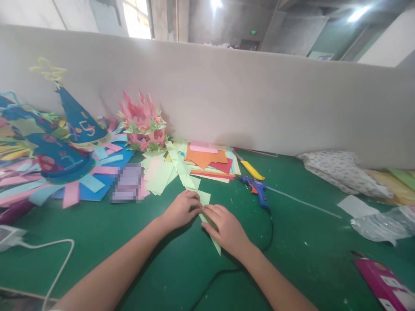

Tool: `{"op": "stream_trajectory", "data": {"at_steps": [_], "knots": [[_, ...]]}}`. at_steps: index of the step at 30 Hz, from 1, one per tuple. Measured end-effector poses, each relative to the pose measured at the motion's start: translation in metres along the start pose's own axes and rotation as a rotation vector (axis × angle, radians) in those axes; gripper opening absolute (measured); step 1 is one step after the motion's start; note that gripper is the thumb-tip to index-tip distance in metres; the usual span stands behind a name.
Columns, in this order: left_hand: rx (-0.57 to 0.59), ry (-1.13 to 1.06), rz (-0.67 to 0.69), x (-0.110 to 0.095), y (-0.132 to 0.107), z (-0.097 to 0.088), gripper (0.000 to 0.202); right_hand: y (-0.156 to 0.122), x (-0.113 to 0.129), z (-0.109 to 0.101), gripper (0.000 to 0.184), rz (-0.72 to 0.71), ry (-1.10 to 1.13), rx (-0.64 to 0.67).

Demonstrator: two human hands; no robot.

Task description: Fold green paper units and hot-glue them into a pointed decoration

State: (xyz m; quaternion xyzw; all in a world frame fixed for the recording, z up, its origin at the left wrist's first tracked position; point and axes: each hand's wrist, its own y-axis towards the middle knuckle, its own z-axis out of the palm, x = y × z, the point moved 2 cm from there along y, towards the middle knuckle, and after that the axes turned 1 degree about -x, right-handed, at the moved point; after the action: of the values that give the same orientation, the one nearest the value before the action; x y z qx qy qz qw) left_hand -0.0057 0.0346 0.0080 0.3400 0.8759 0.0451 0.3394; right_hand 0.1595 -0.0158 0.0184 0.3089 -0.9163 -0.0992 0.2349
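Observation:
A long pale green paper strip (213,235) runs over the green table, from the paper pile toward me. My left hand (184,210) is closed on the strip, its fingertips pinching it near the middle. Close beside it, my right hand (226,227) presses on the strip, fingers together on top and the thumb on the near side. The fingertips of both hands almost touch. Part of the strip is hidden under my right hand.
Behind my hands lie stacked coloured papers (207,157), a yellow utility knife (252,170) and a blue glue gun (257,188) with its cord. At left are a blurred-out phone (127,182), pink paper crowns (145,125) and blue cone hats (79,119). A plastic bag (382,224) lies right.

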Motion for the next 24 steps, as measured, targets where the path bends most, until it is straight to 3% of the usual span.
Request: {"op": "stream_trajectory", "data": {"at_steps": [8, 14, 24], "knots": [[-0.008, -0.042, -0.007, -0.002, -0.002, -0.003, 0.010, 0.000, 0.002, 0.001, 0.025, -0.091, -0.121, 0.043], [-0.011, -0.009, 0.054, -0.004, -0.006, -0.006, 0.019, 0.004, 0.014, 0.002, 0.018, -0.054, -0.233, 0.102], [-0.013, 0.042, 0.095, -0.008, -0.006, -0.003, 0.021, -0.002, 0.009, 0.015, 0.019, -0.006, -0.200, -0.049]]}}
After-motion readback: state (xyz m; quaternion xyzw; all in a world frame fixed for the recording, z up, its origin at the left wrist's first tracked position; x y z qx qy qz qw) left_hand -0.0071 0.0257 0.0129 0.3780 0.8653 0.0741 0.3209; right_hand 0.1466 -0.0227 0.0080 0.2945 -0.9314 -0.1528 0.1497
